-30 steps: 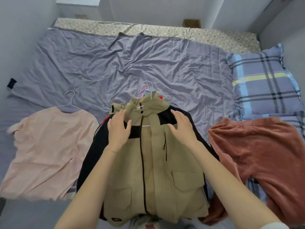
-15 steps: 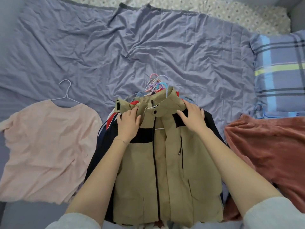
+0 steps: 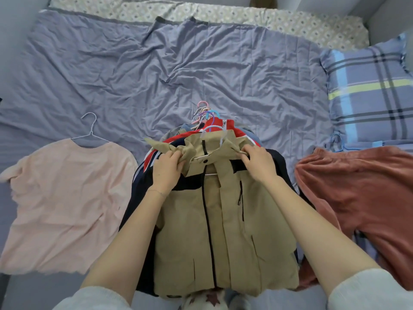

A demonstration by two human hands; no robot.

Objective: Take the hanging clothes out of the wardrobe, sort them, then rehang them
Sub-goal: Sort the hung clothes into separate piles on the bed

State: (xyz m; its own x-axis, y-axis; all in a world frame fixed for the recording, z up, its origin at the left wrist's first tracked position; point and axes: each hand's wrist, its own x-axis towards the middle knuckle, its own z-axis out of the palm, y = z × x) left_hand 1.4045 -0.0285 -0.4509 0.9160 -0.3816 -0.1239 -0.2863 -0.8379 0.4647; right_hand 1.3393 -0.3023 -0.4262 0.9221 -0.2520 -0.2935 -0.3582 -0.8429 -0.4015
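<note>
Rumpled lilac-grey bedsheet [image 3: 201, 63] filled my view of the bed. My left hand [image 3: 166, 170] bunched the collar of the khaki zip-front jacket [image 3: 223, 231], fingers curled into the cloth; my right hand [image 3: 259, 163] pinched the collar's other side. That jacket lay atop a stack of hangered clothes [image 3: 136, 191] mid-bed, between a pale pink T-shirt [image 3: 67, 198] and a rust-red fleece garment [image 3: 357, 193].

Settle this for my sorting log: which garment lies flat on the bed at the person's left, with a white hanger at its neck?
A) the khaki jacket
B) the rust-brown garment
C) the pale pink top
C: the pale pink top lies flat at the left with the white hanger at its neck; the khaki jacket is in the middle, the rust-brown garment at the right.
</note>
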